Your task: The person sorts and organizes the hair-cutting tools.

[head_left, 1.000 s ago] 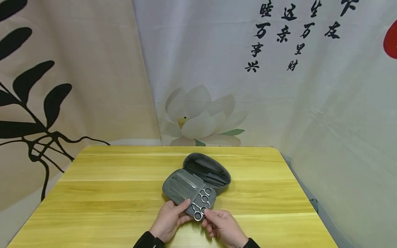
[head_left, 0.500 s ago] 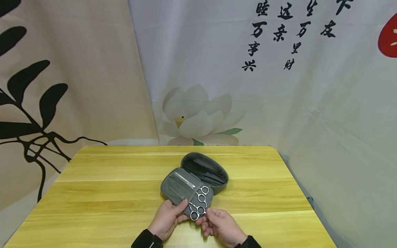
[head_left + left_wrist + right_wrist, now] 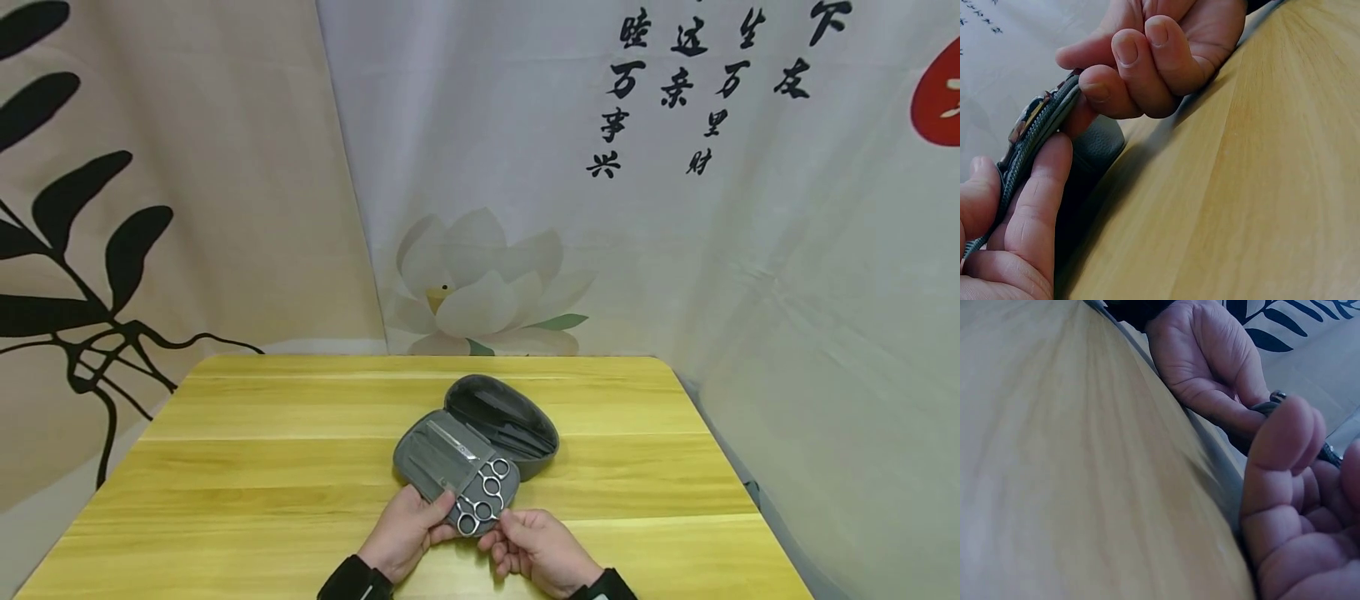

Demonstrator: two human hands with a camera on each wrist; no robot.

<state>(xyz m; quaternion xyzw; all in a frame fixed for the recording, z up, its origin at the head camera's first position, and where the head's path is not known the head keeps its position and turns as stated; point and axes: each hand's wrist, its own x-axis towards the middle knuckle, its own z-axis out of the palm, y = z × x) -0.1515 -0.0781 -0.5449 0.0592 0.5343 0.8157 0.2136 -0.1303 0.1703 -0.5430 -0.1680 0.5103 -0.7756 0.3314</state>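
Observation:
A grey zip scissors case (image 3: 423, 454) lies unfolded over the table, its hollow shell (image 3: 517, 454) at the back. Two pairs of scissors sit in the near flap with their blades tucked under a band; the rings of the upper scissors (image 3: 491, 486) and lower scissors (image 3: 468, 524) stick out. My left hand (image 3: 401, 533) grips the flap's near left edge, thumb on top, fingers below. At the flap's near right corner, beside the lower scissors' finger rest, my right hand (image 3: 543, 550) pinches the edge. The left wrist view shows the zip edge (image 3: 1035, 134) running between both hands.
Another pocket of the flap holds a pale, narrow strip like a comb (image 3: 453, 440). The wooden table (image 3: 262, 475) extends around the case. Behind it hang printed cloth backdrops (image 3: 645, 275) with a lotus, a plant and characters.
My right thumb has slid off the lower scissors' ring to the case's corner. Those scissors' rings have shifted slightly left. My left hand keeps its grip; the head view has shifted a little.

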